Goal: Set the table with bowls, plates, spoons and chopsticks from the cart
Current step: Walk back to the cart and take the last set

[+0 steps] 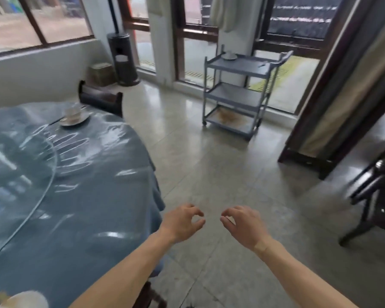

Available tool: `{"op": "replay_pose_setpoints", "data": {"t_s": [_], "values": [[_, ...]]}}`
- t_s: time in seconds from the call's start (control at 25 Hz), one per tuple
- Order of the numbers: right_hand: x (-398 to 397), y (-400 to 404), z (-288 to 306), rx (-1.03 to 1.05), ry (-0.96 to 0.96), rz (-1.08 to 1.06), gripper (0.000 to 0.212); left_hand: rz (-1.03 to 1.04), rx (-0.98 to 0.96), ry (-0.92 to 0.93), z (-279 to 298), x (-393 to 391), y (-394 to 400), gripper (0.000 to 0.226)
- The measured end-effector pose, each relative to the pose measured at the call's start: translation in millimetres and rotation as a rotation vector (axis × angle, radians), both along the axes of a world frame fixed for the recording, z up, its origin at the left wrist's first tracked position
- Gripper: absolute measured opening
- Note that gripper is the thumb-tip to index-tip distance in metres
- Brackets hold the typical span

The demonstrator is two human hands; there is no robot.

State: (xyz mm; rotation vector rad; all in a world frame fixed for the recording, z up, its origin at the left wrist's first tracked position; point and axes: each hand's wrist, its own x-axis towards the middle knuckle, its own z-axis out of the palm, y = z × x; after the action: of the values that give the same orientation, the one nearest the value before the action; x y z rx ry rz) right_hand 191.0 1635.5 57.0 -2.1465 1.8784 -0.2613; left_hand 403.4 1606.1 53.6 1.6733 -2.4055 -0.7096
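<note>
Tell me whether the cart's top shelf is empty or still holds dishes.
Not empty: the cart carries a bowl on a plate at its back left corner.

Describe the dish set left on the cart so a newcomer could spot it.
Find the grey three-shelf cart by the windows, across the floor from the blue-clothed table. On its top shelf, far left corner, sits a small white dish set, the only pale crockery on the cart.

round counter (pixel 111 196) under blue cloth and clear plastic: white bowl on plate (pixel 74 116) at far edge, white dish (pixel 26 300) at near edge | grey three-shelf cart (pixel 238 97): white bowl on plate (pixel 229 56) on top shelf | tiled floor (pixel 220 178): cart stands on it
</note>
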Motion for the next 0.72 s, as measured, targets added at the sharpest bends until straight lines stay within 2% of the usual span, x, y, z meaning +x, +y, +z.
{"op": "replay_pose_setpoints", "data": {"t_s": [0.16,0.4,0.72], "values": [[-57.2,-14.4,4.3,-0.007,-0.001,-0.073,0.035,-0.128,0.018,-0.021,6.3,-64.1,-36.9,0.034],[-96.3,-53.7,1.4,0.029,-0.006,-0.138,0.035,-0.214,0.014,-0.039,-0.5,-107.6,-99.7,0.034],[-115.0,-199.9,-3.7,0.038,0.065,-0.157,0.036,-0.266,0.018,0.004,-8.6,-123.1,-250.1,0.036]]}}
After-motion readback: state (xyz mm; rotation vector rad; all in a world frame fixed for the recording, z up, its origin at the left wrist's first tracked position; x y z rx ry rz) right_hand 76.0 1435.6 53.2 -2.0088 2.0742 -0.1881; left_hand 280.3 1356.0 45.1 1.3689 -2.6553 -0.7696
